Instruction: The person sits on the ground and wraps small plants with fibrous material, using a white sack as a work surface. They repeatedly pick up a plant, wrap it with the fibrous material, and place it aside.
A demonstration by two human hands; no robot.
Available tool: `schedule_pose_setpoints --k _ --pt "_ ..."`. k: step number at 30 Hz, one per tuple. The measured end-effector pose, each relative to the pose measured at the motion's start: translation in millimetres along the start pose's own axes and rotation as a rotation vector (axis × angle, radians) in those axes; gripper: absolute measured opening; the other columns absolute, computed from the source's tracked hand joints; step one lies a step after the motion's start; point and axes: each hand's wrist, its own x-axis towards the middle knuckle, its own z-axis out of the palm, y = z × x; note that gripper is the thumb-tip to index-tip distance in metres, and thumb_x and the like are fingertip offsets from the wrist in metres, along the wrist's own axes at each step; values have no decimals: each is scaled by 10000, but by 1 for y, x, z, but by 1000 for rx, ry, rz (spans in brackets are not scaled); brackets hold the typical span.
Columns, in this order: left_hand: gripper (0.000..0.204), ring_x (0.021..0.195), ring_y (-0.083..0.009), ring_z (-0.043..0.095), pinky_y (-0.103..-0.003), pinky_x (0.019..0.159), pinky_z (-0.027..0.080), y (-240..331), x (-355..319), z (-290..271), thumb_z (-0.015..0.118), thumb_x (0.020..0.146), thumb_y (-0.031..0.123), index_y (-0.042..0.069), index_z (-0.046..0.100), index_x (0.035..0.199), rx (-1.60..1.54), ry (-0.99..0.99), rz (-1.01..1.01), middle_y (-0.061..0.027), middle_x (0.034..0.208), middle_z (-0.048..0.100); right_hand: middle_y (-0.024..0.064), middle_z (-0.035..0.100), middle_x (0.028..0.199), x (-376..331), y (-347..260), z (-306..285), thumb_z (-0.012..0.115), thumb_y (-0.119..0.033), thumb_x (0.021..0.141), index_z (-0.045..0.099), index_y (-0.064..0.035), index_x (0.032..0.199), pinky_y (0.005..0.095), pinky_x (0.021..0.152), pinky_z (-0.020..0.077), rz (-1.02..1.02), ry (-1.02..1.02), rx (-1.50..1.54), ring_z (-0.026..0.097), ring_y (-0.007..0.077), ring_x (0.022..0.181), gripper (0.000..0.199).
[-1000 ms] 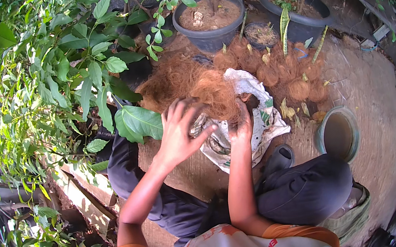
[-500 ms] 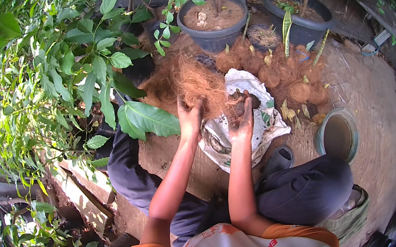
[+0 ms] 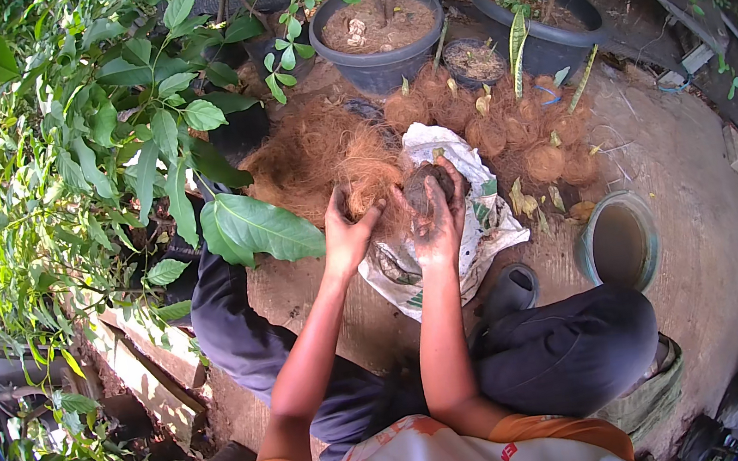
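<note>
A bare brown floor (image 3: 690, 188) spreads beneath everything, with dense green foliage (image 3: 57, 197) along the left. At the far side stand two dark planters, a round one (image 3: 375, 66) and, to its right, an oval one (image 3: 582, 44). A white sack (image 3: 492, 242) lies spread out in the middle. Beyond it to the left is a loose heap of brown fibre (image 3: 293, 152); beyond it to the right sits a cluster of fibre-covered balls (image 3: 547, 163), some with pale shoots. A bucket (image 3: 630, 198) of murky water stands to the right.

The right hand (image 3: 441, 230) closes around a dark, earthy ball (image 3: 427, 187) above the sack. The left hand (image 3: 349, 238) is half-curled, thumb apart, against the near edge of the fibre; whether it pinches any strands, I cannot tell. Smallest is a pale-green tip (image 3: 438, 154) at the ball's far edge.

To handle this well, the right palm should cradle the ball without squeezing, lest it crumble; the left fingers should tease strands thin and even, and nothing should press on the tip.
</note>
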Motion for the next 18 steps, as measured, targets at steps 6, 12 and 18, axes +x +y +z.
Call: schedule_pose_setpoints --k 6,12,18 --pt "413 956 -141 587 -302 844 492 6 -8 -19 698 824 39 43 539 1206 -569 -134 -184 -62 1125 585 52 476 1181 -2 11 2 597 -25 901 468 -113 1287 415 910 535 -69 51 -80 506 160 1066 416" --pt "548 1010 -216 604 -349 878 505 -8 -16 -18 568 911 477 108 473 1305 -1006 98 -359 -85 1258 527 55 520 1182 0 33 -4 618 -41 895 488 -88 1273 303 956 413 -103 25 -192 493 165 1106 403" --pt "592 1161 -220 551 -389 1018 437 -11 -17 -13 549 940 481 40 472 1327 -951 5 -396 -97 1267 563 53 545 1186 -6 55 -3 643 -16 871 517 -72 1239 296 957 421 -65 -59 -278 517 146 1092 393"
